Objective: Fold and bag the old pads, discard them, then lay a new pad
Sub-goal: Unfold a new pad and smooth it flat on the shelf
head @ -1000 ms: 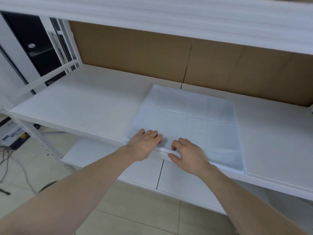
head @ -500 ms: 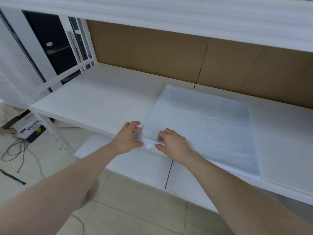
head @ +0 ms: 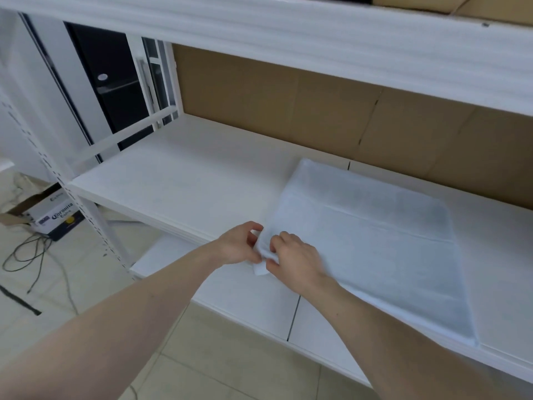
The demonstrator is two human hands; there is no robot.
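Head cam: both hands have slid over to the pad's (head: 369, 249) near-left corner. The left hand (head: 239, 245) and right hand (head: 294, 259) each pinch it, and the corner's now lifted off the shelf (head: 184, 186). The rest lies flat beyond the right hand. Looks like they're peeling layers to unfold it.

left hand (head: 239, 243), right hand (head: 294, 259), fingers curled, seemingly pinching
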